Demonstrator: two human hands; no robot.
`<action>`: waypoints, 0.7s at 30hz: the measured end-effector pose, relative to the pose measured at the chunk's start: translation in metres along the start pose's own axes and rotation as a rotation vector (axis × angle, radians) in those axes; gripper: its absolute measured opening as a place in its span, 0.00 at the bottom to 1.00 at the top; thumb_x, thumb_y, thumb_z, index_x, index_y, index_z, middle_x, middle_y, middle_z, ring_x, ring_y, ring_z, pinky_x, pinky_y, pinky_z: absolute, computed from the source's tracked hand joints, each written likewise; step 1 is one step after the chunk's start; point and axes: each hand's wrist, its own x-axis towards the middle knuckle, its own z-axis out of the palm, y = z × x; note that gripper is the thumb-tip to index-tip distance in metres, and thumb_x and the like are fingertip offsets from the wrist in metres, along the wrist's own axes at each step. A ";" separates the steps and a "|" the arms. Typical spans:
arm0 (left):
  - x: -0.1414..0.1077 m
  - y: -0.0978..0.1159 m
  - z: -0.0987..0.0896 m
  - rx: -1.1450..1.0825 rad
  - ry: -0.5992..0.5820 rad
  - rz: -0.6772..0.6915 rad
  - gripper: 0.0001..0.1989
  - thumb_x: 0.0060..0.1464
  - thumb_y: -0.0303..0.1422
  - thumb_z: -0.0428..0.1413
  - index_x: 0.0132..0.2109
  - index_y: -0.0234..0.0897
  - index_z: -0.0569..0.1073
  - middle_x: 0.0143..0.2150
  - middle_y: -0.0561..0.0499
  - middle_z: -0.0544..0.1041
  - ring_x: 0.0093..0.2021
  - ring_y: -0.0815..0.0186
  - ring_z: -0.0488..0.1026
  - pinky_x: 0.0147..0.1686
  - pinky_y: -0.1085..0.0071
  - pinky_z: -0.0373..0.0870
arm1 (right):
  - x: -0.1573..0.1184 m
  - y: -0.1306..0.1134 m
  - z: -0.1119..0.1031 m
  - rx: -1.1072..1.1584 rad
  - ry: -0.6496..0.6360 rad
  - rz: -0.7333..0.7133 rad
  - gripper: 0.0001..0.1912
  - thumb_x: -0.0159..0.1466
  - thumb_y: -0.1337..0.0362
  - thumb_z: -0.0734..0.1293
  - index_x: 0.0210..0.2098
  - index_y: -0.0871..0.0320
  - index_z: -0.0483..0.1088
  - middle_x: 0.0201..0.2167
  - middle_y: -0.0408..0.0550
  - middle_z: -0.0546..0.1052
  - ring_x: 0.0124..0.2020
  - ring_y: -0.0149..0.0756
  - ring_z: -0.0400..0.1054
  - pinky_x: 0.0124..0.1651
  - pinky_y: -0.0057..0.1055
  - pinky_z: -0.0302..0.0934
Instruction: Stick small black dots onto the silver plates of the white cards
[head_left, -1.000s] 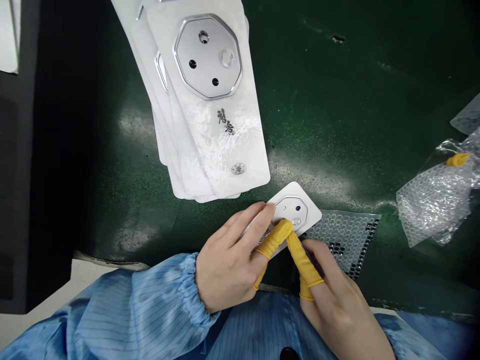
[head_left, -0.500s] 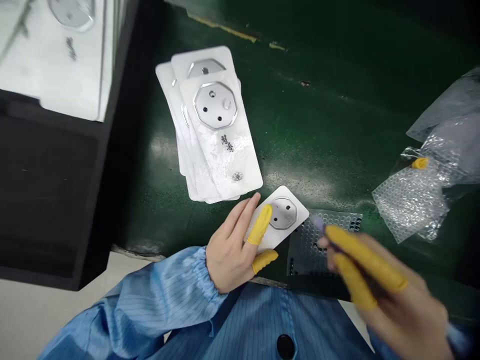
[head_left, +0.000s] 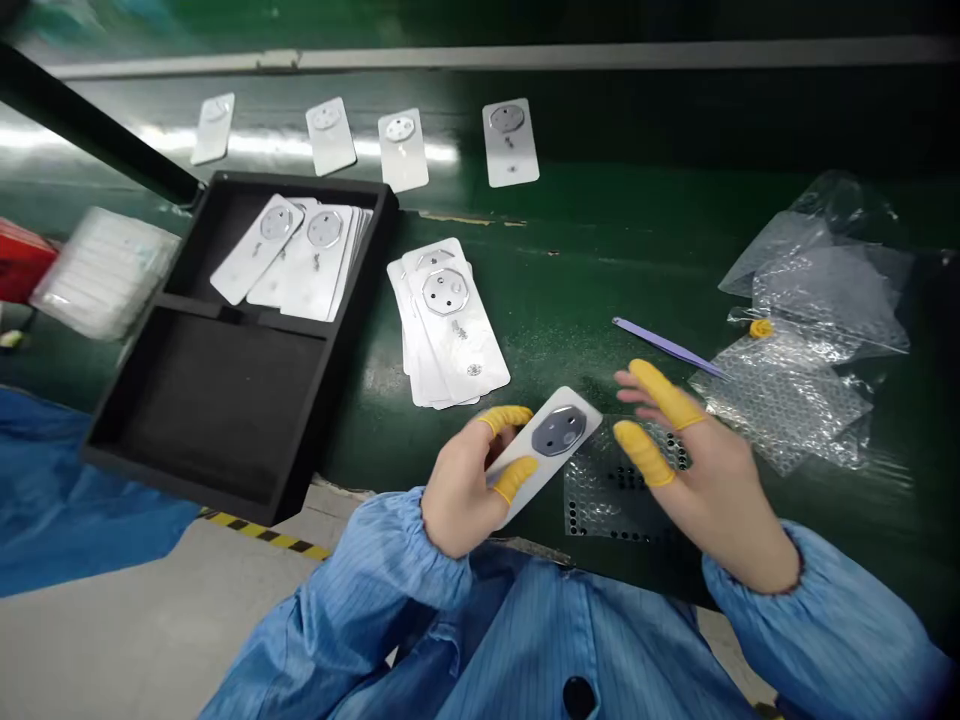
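Note:
My left hand (head_left: 480, 485) grips a white phone back cover (head_left: 517, 488) by its edges, thumb on one side and fingers on the other. The cover is tilted, its octagonal camera panel (head_left: 559, 431) facing up. To the right of it, my right hand (head_left: 686, 470) hovers with fingers apart and nothing between them. Below that hand lies a clear bubble sheet (head_left: 592, 490) dotted with small black round pieces, partly hidden by the hand. Purple tweezers (head_left: 664, 345) rest on the green table just beyond my right fingertips. Both hands wear yellow finger cots.
A fanned stack of phone covers (head_left: 469, 340) lies left of centre. Beside it a black divided tray (head_left: 217, 400) holds more covers. Several single covers (head_left: 511, 145) lie along the back. Bubble wrap and plastic bags (head_left: 795, 380) sit at right. Another person's blue sleeve (head_left: 90, 490) shows at far left.
My right hand has let go of the tweezers, which now lie on the table. My left hand has raised and tilted the cover. The view has swung up, showing more of the table.

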 end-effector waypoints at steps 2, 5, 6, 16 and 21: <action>-0.004 0.022 0.005 -0.342 -0.114 -0.039 0.16 0.59 0.35 0.53 0.52 0.32 0.65 0.44 0.41 0.76 0.37 0.61 0.76 0.33 0.67 0.77 | -0.010 -0.015 0.001 0.236 -0.052 0.120 0.26 0.65 0.61 0.63 0.62 0.56 0.57 0.49 0.52 0.75 0.43 0.37 0.74 0.43 0.35 0.73; -0.013 0.052 0.019 -0.647 -0.196 -0.128 0.18 0.59 0.35 0.54 0.54 0.33 0.63 0.48 0.39 0.77 0.39 0.59 0.78 0.30 0.70 0.78 | -0.017 -0.029 -0.011 0.449 0.025 0.239 0.21 0.64 0.62 0.65 0.57 0.53 0.64 0.38 0.45 0.80 0.29 0.31 0.75 0.27 0.25 0.72; -0.016 0.059 0.023 -0.682 -0.200 -0.130 0.18 0.59 0.35 0.54 0.54 0.34 0.62 0.48 0.39 0.77 0.41 0.58 0.78 0.31 0.70 0.78 | -0.019 -0.032 -0.017 0.468 0.071 0.253 0.21 0.63 0.62 0.66 0.56 0.52 0.66 0.35 0.43 0.80 0.26 0.29 0.73 0.24 0.24 0.71; -0.027 0.089 0.042 -0.741 -0.071 0.012 0.13 0.55 0.27 0.58 0.48 0.36 0.71 0.36 0.48 0.80 0.28 0.66 0.76 0.26 0.74 0.77 | -0.038 -0.044 -0.042 0.461 0.276 0.210 0.23 0.59 0.68 0.70 0.51 0.41 0.70 0.27 0.36 0.79 0.18 0.28 0.69 0.12 0.22 0.62; -0.016 0.092 0.047 -0.792 -0.050 -0.090 0.03 0.51 0.28 0.60 0.36 0.34 0.76 0.22 0.52 0.74 0.18 0.72 0.67 0.18 0.78 0.67 | -0.039 -0.044 -0.041 0.416 0.339 0.167 0.23 0.56 0.68 0.71 0.50 0.42 0.71 0.27 0.38 0.79 0.20 0.32 0.72 0.16 0.27 0.68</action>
